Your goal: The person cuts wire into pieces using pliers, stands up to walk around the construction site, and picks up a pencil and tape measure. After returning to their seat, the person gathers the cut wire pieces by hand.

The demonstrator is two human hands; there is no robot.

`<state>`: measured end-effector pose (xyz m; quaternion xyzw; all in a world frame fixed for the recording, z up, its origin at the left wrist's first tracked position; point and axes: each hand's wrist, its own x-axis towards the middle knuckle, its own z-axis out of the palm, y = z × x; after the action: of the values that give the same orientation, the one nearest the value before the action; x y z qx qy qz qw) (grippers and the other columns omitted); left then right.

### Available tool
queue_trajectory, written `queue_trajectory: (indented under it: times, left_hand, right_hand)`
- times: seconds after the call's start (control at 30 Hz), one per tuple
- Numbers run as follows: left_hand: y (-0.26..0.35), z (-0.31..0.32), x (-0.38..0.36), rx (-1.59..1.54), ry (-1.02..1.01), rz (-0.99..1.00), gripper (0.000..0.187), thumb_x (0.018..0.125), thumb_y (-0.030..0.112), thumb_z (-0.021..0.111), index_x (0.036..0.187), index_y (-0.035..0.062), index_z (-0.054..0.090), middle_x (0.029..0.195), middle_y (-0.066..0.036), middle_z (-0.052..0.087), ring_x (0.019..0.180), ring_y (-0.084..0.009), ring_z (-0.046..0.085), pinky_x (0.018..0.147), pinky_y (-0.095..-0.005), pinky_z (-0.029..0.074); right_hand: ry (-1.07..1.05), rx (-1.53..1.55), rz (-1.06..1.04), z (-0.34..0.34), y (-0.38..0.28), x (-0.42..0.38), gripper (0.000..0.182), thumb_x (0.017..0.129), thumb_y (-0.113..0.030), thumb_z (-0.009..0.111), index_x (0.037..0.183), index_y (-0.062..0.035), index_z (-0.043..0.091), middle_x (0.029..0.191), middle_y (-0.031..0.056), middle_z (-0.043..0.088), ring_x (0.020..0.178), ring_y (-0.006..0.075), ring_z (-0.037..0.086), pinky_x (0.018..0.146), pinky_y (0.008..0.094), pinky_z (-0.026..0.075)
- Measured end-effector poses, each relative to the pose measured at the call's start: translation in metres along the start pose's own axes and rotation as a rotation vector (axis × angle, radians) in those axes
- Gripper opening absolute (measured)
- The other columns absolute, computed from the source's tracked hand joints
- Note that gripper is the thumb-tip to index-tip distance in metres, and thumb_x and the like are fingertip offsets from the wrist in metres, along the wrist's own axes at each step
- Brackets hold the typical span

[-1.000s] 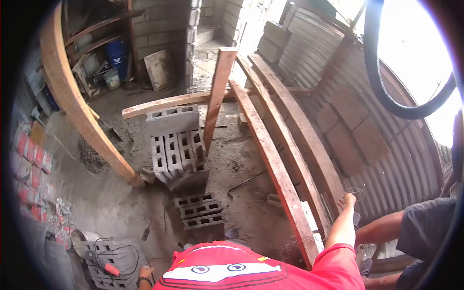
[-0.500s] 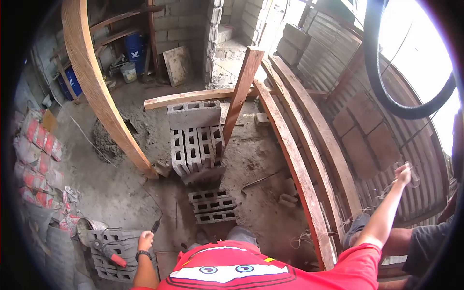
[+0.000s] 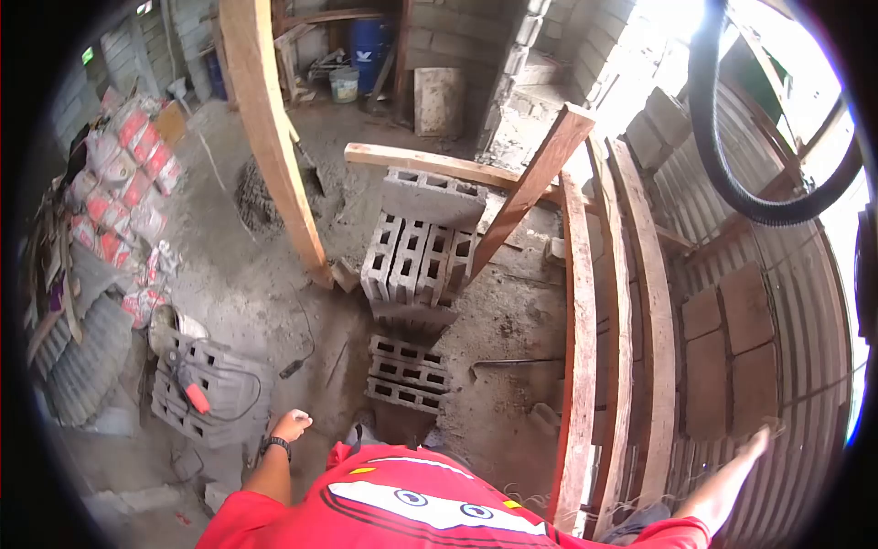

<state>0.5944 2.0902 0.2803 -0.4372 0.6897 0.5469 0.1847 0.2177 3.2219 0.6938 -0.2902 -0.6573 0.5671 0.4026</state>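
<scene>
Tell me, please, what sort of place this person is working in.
Likely a building site: hollow concrete blocks are stacked on the floor, long timber beams run along the right, and red-and-white sacks are piled at the left.

**Location: building site, bare block structure**

Classed as a construction site. Evidence: hollow concrete blocks [image 3: 405, 272] stacked on a rough, dusty floor [image 3: 233, 306]; long timber beams [image 3: 656, 339] running side by side; wooden post [image 3: 265, 128] at left. Near the post, a grey heap [image 3: 256, 197] with a shovel [image 3: 315, 180]. Red-and-white sacks [image 3: 137, 174] are piled at far left. Unplastered block wall [image 3: 439, 46] at rear; corrugated sheeting [image 3: 809, 302] at right, strong daylight above. Also noted: blue drum [image 3: 367, 55], bucket [image 3: 344, 87], corded tool [image 3: 198, 397], black cable end [image 3: 293, 368] on the floor.
</scene>
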Motion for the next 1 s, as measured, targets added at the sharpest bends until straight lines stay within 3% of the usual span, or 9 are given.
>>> queue_trajectory:
  times: [0.07, 0.2, 0.43, 0.5, 0.57, 0.63, 0.73, 0.83, 1.0]
  left_hand:
    - [-0.019, 0.014, -0.007, -0.013, -0.008, 0.029, 0.041, 0.095, 0.035, 0.079, 0.12, 0.004, 0.07, 0.095, -0.006, 0.073, 0.074, -0.0138, 0.065, 0.067, -0.0321, 0.053]
    - [-0.064, 0.016, -0.024, 0.086, 0.09, 0.123, 0.046, 0.095, 0.041, 0.077, 0.119, 0.0017, 0.071, 0.106, -0.012, 0.078, 0.101, -0.0224, 0.072, 0.092, -0.0386, 0.055]
    - [-0.043, -0.015, -0.065, 0.092, 0.263, -0.011, 0.045, 0.094, 0.039, 0.077, 0.119, 0.0023, 0.072, 0.108, -0.015, 0.078, 0.105, -0.0256, 0.073, 0.094, -0.04, 0.055]
    - [-0.03, -0.016, -0.072, -0.112, 0.238, -0.139, 0.046, 0.096, 0.038, 0.075, 0.128, 0.0056, 0.067, 0.106, -0.005, 0.074, 0.081, -0.0165, 0.067, 0.07, -0.0333, 0.053]
    - [-0.022, -0.012, -0.073, -0.072, 0.228, -0.135, 0.044, 0.097, 0.036, 0.076, 0.127, 0.0048, 0.067, 0.108, -0.006, 0.073, 0.085, -0.0156, 0.066, 0.069, -0.0322, 0.053]
    - [-0.036, -0.003, -0.056, 0.036, 0.228, 0.059, 0.046, 0.094, 0.036, 0.078, 0.123, 0.0004, 0.07, 0.113, -0.017, 0.077, 0.108, -0.0265, 0.073, 0.095, -0.0395, 0.055]
    - [-0.031, 0.006, -0.05, 0.094, 0.205, 0.139, 0.047, 0.096, 0.036, 0.076, 0.126, 0.0008, 0.069, 0.117, -0.017, 0.077, 0.111, -0.0274, 0.073, 0.097, -0.0395, 0.055]
    - [-0.011, 0.011, -0.066, 0.108, 0.223, 0.184, 0.047, 0.096, 0.036, 0.075, 0.126, 0.0007, 0.069, 0.118, -0.018, 0.077, 0.113, -0.0281, 0.073, 0.098, -0.0394, 0.055]
    - [-0.042, 0.009, -0.082, 0.083, 0.242, 0.143, 0.048, 0.097, 0.036, 0.074, 0.128, -0.0005, 0.068, 0.122, -0.02, 0.076, 0.115, -0.0297, 0.073, 0.1, -0.0392, 0.054]
  right_hand:
    - [-0.054, 0.024, 0.524, -0.02, 0.102, -0.016, 0.077, 0.093, -0.05, 0.061, 0.156, -0.0077, 0.048, 0.153, 0.0117, 0.055, 0.128, 0.0351, 0.058, 0.105, 0.0509, 0.048]
    - [-0.194, -0.392, 0.757, 0.007, 0.192, -0.149, 0.074, 0.094, -0.047, 0.064, 0.155, -0.0071, 0.05, 0.149, 0.0145, 0.057, 0.126, 0.0365, 0.059, 0.103, 0.0517, 0.051]
    - [-0.244, -0.573, 0.606, 0.037, 0.155, -0.183, 0.069, 0.095, -0.041, 0.069, 0.152, -0.0061, 0.054, 0.143, 0.0193, 0.062, 0.123, 0.0388, 0.063, 0.1, 0.0531, 0.055]
    - [-0.225, -0.598, 0.528, 0.047, 0.122, -0.189, 0.067, 0.095, -0.039, 0.071, 0.151, -0.0058, 0.056, 0.142, 0.0206, 0.063, 0.122, 0.0395, 0.064, 0.1, 0.0535, 0.056]
    - [-0.22, -0.614, 0.458, 0.052, 0.09, -0.189, 0.066, 0.095, -0.038, 0.072, 0.15, -0.0056, 0.057, 0.14, 0.022, 0.064, 0.121, 0.0401, 0.065, 0.099, 0.0539, 0.057]
    - [-0.205, -0.631, 0.392, 0.055, 0.058, -0.19, 0.064, 0.095, -0.036, 0.074, 0.15, -0.0053, 0.058, 0.138, 0.0234, 0.065, 0.12, 0.0408, 0.066, 0.098, 0.0543, 0.058]
    - [-0.144, -0.64, 0.35, 0.076, 0.02, -0.196, 0.051, 0.097, -0.021, 0.07, 0.141, 0.0026, 0.062, 0.128, 0.0222, 0.069, 0.103, 0.0338, 0.068, 0.08, 0.0465, 0.057]
    - [-0.19, -0.75, 0.292, 0.114, -0.031, -0.238, 0.044, 0.1, -0.014, 0.063, 0.14, 0.0052, 0.061, 0.126, 0.02, 0.07, 0.105, 0.0308, 0.068, 0.087, 0.041, 0.055]
    - [-0.478, -0.651, -0.062, 0.192, -0.068, -0.257, 0.048, 0.102, -0.024, 0.062, 0.144, -0.0008, 0.059, 0.13, 0.0138, 0.068, 0.101, 0.0242, 0.066, 0.084, 0.0371, 0.054]
